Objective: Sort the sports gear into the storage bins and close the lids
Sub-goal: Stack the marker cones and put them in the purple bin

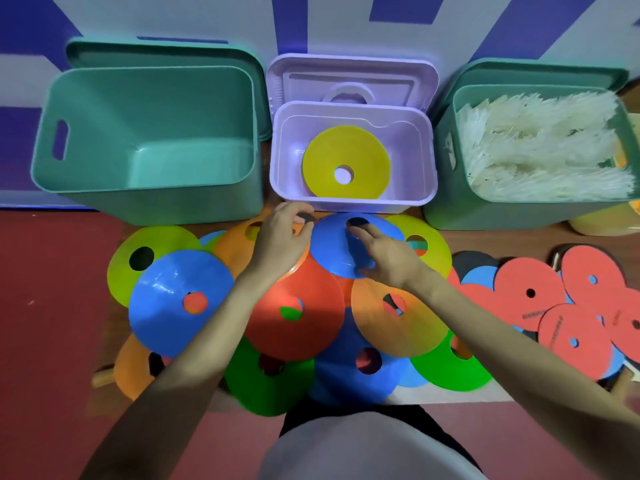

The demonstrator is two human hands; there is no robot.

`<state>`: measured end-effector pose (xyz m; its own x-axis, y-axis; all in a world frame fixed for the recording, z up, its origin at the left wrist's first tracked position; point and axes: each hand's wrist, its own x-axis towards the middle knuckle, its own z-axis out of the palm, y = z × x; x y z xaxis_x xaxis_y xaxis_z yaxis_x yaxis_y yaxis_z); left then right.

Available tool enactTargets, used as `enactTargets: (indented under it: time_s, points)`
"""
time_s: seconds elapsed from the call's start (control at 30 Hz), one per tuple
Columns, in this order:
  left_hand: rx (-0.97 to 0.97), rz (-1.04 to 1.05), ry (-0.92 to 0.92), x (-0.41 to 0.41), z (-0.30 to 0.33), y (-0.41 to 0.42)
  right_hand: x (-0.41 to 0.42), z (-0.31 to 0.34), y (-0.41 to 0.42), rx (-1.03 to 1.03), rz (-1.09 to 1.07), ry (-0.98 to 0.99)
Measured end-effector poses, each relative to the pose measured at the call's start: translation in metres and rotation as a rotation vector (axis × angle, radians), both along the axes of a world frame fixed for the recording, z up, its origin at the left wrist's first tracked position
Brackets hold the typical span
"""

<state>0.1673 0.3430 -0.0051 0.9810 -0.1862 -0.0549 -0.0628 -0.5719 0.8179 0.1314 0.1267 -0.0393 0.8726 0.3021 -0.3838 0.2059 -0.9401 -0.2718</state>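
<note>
A white wall with blue-purple shapes backs a wooden tabletop, which stands over a red floor. Three open bins line the far edge: a green bin on the left with nothing visible inside, a small lilac bin in the middle holding one yellow cone, and a second green bin on the right packed with white feathery gear. Each lid stands propped behind its bin.

A heap of flat disc cones covers the near tabletop. The right hand grips the blue cone at the top of the heap, fingers over its upper face near the centre hole and thumb at its near rim; the cone is tilted, just in front of the lilac bin. The left hand hovers beside it with curled fingers, seeming to pinch a small dark thing I cannot make out.

These cones look light, thin and bendy, with a slick plastic face, so the rim or the centre hole seems the surest hold. They overlap heavily, so lifting one may drag its neighbours.

To the right lies a pile of flat red discs over blue ones, well apart from the hands. The lilac bin's front wall stands between the cone and its place, so the cone must clear it.
</note>
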Motion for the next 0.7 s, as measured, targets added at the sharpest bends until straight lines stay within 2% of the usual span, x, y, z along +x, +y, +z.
enactTargets:
  time_s: [0.13,0.33,0.43,0.53,0.63,0.7]
  points:
    - [0.036,0.001,0.052,-0.024,-0.006,0.001,-0.01,-0.008,0.009,-0.173,0.053,-0.072]
    - [0.143,0.012,0.064,-0.064,-0.011,0.005,-0.018,-0.008,0.007,-0.138,0.073,-0.187]
    - [0.131,0.055,0.074,-0.082,-0.013,0.006,-0.033,0.005,-0.003,0.078,-0.039,-0.284]
    - [0.103,0.098,0.121,-0.098,-0.014,0.0,-0.056,0.031,-0.018,0.342,-0.269,-0.395]
    - [0.034,0.13,0.217,-0.11,-0.011,-0.015,-0.078,0.049,-0.039,0.742,-0.428,-0.318]
    - [-0.013,0.142,0.261,-0.117,-0.01,-0.027,-0.092,0.054,-0.05,0.996,-0.519,-0.175]
